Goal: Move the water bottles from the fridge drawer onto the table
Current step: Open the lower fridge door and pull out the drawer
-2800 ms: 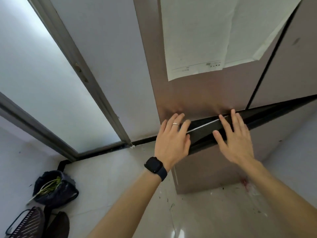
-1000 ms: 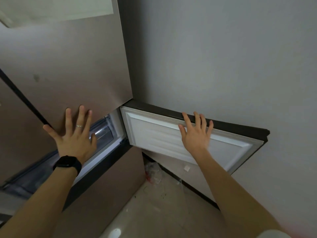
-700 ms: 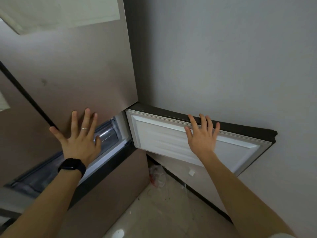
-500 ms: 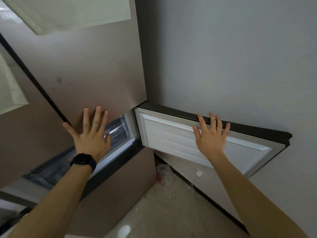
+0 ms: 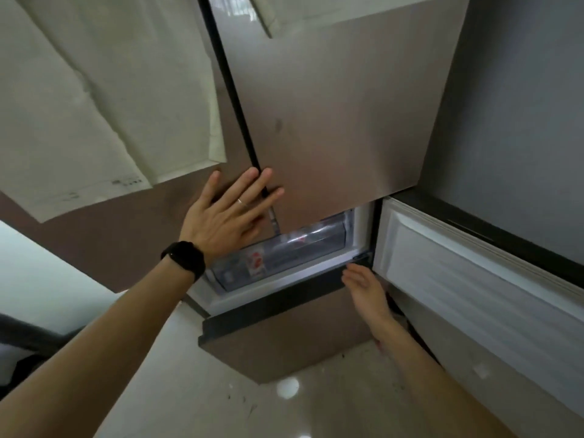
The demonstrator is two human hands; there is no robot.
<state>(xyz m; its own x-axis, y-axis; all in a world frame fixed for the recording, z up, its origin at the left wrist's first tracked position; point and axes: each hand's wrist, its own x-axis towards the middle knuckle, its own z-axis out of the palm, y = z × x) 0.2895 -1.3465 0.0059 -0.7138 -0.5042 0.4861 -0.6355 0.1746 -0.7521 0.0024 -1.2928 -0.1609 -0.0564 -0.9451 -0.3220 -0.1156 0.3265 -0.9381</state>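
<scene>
The lower right fridge door stands swung wide open to the right, its white inner panel facing me. Behind it a clear plastic drawer shows inside the compartment. Bottles with red-and-white labels lie in it, blurred through the plastic. My left hand, with a ring and a black watch, rests flat with fingers spread on the upper doors, over the dark seam between them. My right hand is low at the compartment's bottom right corner, fingers apart, holding nothing.
Large white paper sheets hang on the brown upper fridge doors. A closed brown lower door juts out below the open compartment. A grey wall is at the right. Glossy floor tiles lie beneath.
My right hand left the open door's inner panel and dropped to the compartment's lower right corner. My left hand moved up onto the seam of the upper doors. The view swung left.
</scene>
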